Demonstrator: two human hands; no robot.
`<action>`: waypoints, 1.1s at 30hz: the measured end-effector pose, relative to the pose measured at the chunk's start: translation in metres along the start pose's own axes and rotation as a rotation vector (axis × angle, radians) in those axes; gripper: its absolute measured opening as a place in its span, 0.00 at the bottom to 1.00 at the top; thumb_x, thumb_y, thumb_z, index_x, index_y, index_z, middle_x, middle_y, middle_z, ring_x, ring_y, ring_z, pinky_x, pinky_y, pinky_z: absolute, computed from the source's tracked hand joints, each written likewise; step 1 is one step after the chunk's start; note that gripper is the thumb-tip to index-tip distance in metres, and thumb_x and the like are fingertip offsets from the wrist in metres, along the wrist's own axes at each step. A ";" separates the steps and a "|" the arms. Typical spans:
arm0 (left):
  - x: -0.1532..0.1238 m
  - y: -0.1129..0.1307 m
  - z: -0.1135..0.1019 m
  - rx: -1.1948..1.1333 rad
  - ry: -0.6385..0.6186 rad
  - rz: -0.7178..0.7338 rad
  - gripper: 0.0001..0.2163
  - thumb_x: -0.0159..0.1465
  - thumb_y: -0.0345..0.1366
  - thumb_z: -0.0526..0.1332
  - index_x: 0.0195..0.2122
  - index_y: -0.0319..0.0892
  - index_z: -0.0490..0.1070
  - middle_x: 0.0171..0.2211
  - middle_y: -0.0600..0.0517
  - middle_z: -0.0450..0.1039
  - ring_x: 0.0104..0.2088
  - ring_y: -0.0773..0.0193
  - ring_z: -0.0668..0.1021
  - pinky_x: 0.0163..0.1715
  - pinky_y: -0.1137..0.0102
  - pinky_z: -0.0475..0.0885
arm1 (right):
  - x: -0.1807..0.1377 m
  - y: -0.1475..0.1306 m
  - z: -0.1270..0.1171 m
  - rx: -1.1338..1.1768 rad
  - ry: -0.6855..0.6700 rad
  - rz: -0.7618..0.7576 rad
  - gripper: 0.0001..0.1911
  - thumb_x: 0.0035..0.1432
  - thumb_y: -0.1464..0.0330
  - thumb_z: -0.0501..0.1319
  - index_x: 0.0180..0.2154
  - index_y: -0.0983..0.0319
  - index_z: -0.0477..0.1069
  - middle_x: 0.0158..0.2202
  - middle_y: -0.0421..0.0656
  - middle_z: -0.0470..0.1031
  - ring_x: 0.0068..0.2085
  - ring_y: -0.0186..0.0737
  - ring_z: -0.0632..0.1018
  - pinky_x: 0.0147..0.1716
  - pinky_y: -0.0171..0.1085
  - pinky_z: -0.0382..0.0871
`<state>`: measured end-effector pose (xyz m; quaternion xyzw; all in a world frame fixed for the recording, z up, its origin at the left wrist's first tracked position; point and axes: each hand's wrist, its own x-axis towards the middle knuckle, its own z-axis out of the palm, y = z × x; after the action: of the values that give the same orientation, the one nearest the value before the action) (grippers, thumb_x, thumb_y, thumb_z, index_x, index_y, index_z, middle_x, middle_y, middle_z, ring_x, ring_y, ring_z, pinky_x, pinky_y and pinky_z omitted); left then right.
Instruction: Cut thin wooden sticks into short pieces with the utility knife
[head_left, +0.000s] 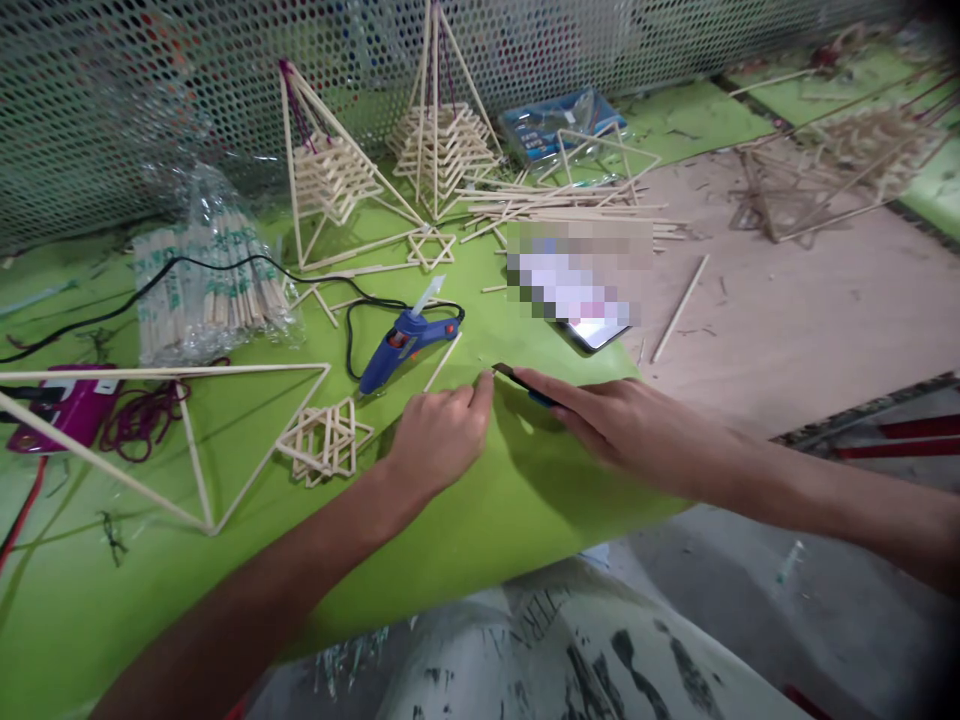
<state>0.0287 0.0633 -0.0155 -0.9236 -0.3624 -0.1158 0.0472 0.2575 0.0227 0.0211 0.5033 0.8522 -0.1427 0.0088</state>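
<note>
My right hand [626,425] is closed around a utility knife [536,392], its index finger stretched along the top. The dark blade points left and reaches the fingertips of my left hand [442,430]. That hand is closed and rests low over the green table; a tiny pale tip shows at its index finger, but what it grips is hidden. Just behind it, a thin wooden stick [443,362] slants out on the table. A blue glue gun [401,345] lies beyond my left hand, and a small star-shaped stick frame [326,442] sits to its left.
Stick pyramids [330,185] stand at the back near a perforated metal screen [225,110]. Loose sticks [555,205] and a phone [596,325] lie behind my hands. At left are bagged sticks [217,275], a black cord [251,260], a large stick frame [247,480] and a purple power strip [71,405].
</note>
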 end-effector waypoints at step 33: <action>0.004 0.000 -0.003 -0.045 -0.196 0.016 0.20 0.67 0.26 0.50 0.59 0.31 0.66 0.30 0.46 0.79 0.24 0.64 0.78 0.22 0.71 0.71 | 0.014 -0.008 -0.015 -0.109 -0.112 -0.020 0.39 0.55 0.78 0.50 0.68 0.65 0.46 0.24 0.42 0.71 0.22 0.36 0.67 0.23 0.36 0.47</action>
<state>0.0307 0.0658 -0.0115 -0.9343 -0.3550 -0.0324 -0.0084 0.2455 0.0345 0.0351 0.4847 0.8619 -0.1241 0.0821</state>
